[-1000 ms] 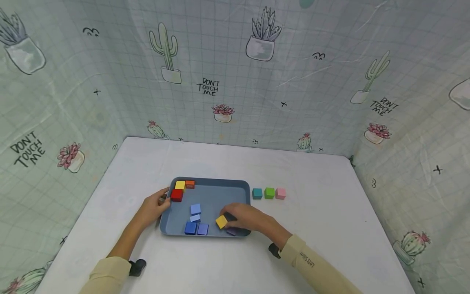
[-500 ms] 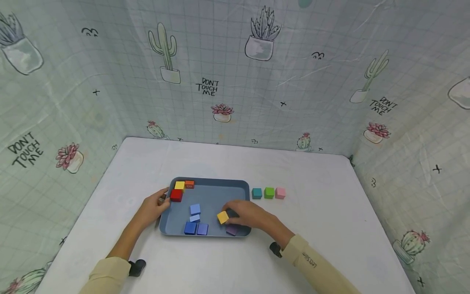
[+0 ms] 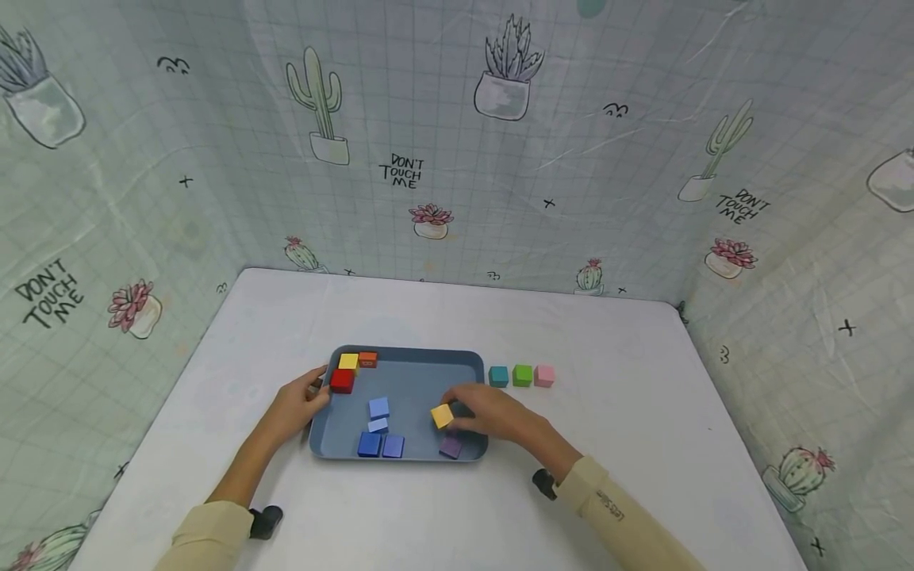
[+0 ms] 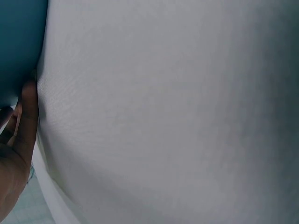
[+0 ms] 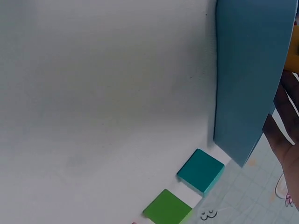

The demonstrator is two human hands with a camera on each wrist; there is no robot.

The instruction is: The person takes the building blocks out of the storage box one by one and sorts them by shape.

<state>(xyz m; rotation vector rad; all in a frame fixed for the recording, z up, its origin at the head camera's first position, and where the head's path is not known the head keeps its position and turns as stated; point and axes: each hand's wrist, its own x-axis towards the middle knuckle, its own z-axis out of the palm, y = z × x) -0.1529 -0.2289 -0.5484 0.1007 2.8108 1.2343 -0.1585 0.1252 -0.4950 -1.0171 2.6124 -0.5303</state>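
In the head view my right hand (image 3: 493, 414) pinches a yellow-orange block (image 3: 442, 416) between thumb and fingers, over the right part of a blue-grey tray (image 3: 421, 373). A purple block (image 3: 451, 447) lies in the tray just below that hand. My left hand (image 3: 298, 404) holds the tray's left edge, and the left wrist view shows its fingers (image 4: 29, 116) against the tray's outer wall. Beside it, inside the tray, are a red block (image 3: 342, 381), a yellow block (image 3: 348, 362) and an orange block (image 3: 367, 360).
Several blue blocks (image 3: 369, 444) lie in the tray's lower middle. Right of the tray, on the white table (image 3: 607, 428), a teal block (image 3: 498, 376), a green block (image 3: 523, 375) and a pink block (image 3: 544, 376) stand in a row. A patterned cloth (image 3: 428, 95) hangs behind.
My right hand has moved slightly right and away from me with the yellow-orange block, uncovering more of the purple block. The left hand has stayed at the tray's edge.
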